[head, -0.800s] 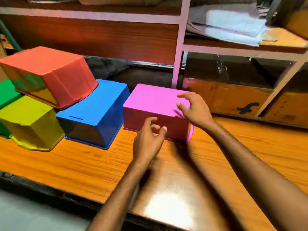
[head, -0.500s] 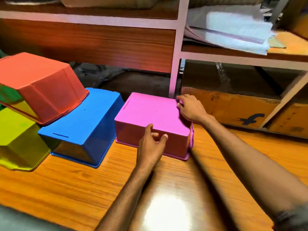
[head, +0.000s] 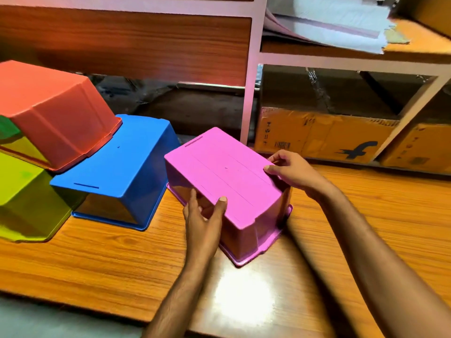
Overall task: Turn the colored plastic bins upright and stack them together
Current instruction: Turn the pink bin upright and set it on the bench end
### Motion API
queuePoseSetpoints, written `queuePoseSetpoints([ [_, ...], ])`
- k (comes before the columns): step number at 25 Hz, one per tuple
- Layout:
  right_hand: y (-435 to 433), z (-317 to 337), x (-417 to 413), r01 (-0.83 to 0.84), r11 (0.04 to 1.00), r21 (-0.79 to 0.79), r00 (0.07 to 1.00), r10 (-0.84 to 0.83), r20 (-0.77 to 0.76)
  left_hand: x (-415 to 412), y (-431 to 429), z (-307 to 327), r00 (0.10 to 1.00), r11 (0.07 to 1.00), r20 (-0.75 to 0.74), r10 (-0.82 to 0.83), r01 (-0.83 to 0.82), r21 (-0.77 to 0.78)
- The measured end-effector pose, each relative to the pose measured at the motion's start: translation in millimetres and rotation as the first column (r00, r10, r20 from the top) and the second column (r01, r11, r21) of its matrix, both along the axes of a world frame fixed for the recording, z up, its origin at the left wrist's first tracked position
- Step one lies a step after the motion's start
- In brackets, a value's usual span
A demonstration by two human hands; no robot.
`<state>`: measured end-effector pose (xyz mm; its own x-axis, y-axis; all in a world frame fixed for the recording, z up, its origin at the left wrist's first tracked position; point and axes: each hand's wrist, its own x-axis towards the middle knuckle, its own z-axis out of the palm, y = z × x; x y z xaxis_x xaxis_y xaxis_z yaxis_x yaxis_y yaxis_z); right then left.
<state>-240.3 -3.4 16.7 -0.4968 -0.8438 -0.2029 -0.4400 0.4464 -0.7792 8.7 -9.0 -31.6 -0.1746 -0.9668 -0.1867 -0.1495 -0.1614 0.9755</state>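
Wooden surface [head: 102,259] carries the bins, all upside down. Orange bin [head: 53,113] leans tilted across the blue bin [head: 117,172] and yellow-green bin [head: 26,203]; a sliver of green bin [head: 7,129] shows at far left. Pink bin [head: 224,176] sits apart to the right of blue, base up, rim on the surface, directly ahead of both hands. Its long axis runs diagonally, far-left to near-right. Left hand [head: 202,220] clasps the near-left long wall, thumb over the top edge, fingers on the side. Right hand [head: 292,174] grips the opposite far-right edge, fingertips on top. Both hands hold across the short width, left slightly nearer. Flip looks next: roll about the long axis. None upright yet.
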Motion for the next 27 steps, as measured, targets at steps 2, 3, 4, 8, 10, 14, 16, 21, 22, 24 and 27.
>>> queuePoseSetpoints([
  [2, 21, 7, 16, 0.047, 0.990, -0.133, 0.990, -0.029, 0.135, 10, 0, 13, 0.997, 0.998, -0.081, -0.009, 0.004, -0.058],
  [3, 32, 13, 25, 0.077, 0.977, -0.200, 0.978, -0.035, 0.207, 18, -2, 21, 0.990, 0.997, -0.143, -0.016, 0.004, -0.083],
  [4, 43, 19, 32, 0.107, 0.960, -0.260, 0.966, -0.039, 0.254, 25, -7, 30, 0.979, 0.995, -0.202, -0.033, 0.014, -0.097],
  [8, 73, 43, 53, 0.197, 0.919, -0.341, 0.911, -0.043, 0.411, 56, -21, 62, 0.937, 0.981, -0.302, -0.174, 0.137, -0.140],
  [10, 83, 54, 59, 0.192, 0.934, -0.303, 0.852, -0.005, 0.523, 68, -22, 64, 0.921, 0.970, -0.311, -0.234, 0.197, -0.145],
  [14, 99, 59, 77, 0.169, 0.908, -0.384, 0.900, 0.017, 0.436, 85, -25, 61, 0.905, 0.947, -0.296, -0.306, 0.257, -0.193],
  [16, 103, 58, 84, 0.158, 0.883, -0.442, 0.939, 0.005, 0.345, 88, -25, 63, 0.899, 0.939, -0.291, -0.328, 0.276, -0.206],
  [21, 106, 57, 102, 0.213, 0.830, -0.516, 0.938, -0.025, 0.346, 95, -21, 70, 0.901, 0.947, -0.310, -0.304, 0.251, -0.199],
  [22, 108, 57, 107, 0.206, 0.818, -0.537, 0.946, -0.025, 0.324, 96, -22, 71, 0.901, 0.948, -0.312, -0.302, 0.249, -0.199],
  [24, 108, 54, 113, 0.232, 0.819, -0.524, 0.947, -0.068, 0.314, 98, -23, 72, 0.904, 0.950, -0.308, -0.296, 0.246, -0.191],
  [27, 111, 50, 112, 0.351, 0.898, -0.266, 0.858, -0.195, 0.474, 99, -24, 72, 0.908, 0.950, -0.298, -0.296, 0.246, -0.193],
])
